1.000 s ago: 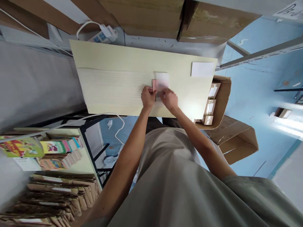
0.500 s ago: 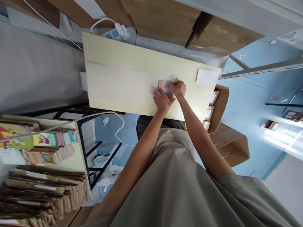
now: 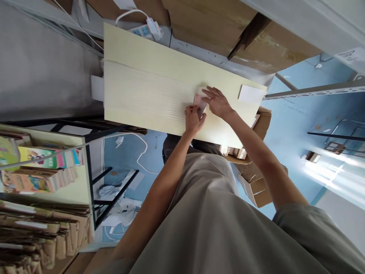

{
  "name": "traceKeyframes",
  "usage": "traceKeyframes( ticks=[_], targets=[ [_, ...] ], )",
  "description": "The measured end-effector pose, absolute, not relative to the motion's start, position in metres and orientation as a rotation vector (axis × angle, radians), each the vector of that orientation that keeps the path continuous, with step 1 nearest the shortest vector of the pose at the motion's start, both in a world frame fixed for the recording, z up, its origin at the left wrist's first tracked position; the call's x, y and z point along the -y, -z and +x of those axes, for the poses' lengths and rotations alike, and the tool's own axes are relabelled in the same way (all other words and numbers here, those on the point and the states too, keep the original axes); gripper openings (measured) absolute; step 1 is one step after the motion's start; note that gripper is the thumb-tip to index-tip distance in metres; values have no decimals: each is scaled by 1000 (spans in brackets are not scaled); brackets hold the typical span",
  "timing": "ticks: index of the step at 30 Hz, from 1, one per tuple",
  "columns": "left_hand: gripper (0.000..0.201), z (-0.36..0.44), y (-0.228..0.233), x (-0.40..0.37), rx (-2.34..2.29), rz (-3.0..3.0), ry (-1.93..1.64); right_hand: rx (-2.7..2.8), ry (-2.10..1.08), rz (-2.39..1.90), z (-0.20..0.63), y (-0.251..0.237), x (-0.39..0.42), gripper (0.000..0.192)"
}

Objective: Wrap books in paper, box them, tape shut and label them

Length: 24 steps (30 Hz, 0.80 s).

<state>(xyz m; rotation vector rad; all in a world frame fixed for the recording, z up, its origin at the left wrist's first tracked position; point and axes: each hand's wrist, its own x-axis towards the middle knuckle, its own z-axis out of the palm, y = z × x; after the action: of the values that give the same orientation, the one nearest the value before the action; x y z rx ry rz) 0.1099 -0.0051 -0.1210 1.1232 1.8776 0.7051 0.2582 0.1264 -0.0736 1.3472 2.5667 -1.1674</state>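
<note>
A small flat pink-and-white packet (image 3: pixel 200 101) lies tilted on the pale yellow tabletop (image 3: pixel 171 62). My left hand (image 3: pixel 194 120) grips its near edge between thumb and fingers. Stretched out and slightly spread, the fingers of my right hand (image 3: pixel 219 103) reach over the packet's right side and touch its upper part. What is printed on the packet is too blurred to read. To the left, a long row of overlapping thin white sheets (image 3: pixel 145 89) runs along the table up to my left hand.
A white stack of cards (image 3: pixel 251 93) sits at the table's right end. Cardboard boxes (image 3: pixel 211 26) stand behind, beside a power strip (image 3: pixel 142 31). An open carton (image 3: pixel 261 127) is below right. At lower left, books (image 3: pixel 42 158) fill a shelf, and a white cable (image 3: pixel 145 146) hangs down.
My right hand has loosened from a pinch to stretched fingers and shifted slightly. The packet has turned in my left hand. The camera view has tilted a little.
</note>
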Motion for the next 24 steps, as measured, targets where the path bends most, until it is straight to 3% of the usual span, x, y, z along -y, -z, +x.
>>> traceKeyframes(
  ticks=[5, 13, 24],
  targets=[
    [36, 97, 111, 18, -1810, 1114, -762, -2504, 1142, 1326, 258, 80, -151, 21],
    [38, 82, 86, 52, -1806, 1038, -810, -2449, 1231, 1535, 245, 89, -167, 23],
    [35, 91, 77, 55, -1838, 982, -786, -2402, 1293, 1487, 244, 87, -174, 25]
  ],
)
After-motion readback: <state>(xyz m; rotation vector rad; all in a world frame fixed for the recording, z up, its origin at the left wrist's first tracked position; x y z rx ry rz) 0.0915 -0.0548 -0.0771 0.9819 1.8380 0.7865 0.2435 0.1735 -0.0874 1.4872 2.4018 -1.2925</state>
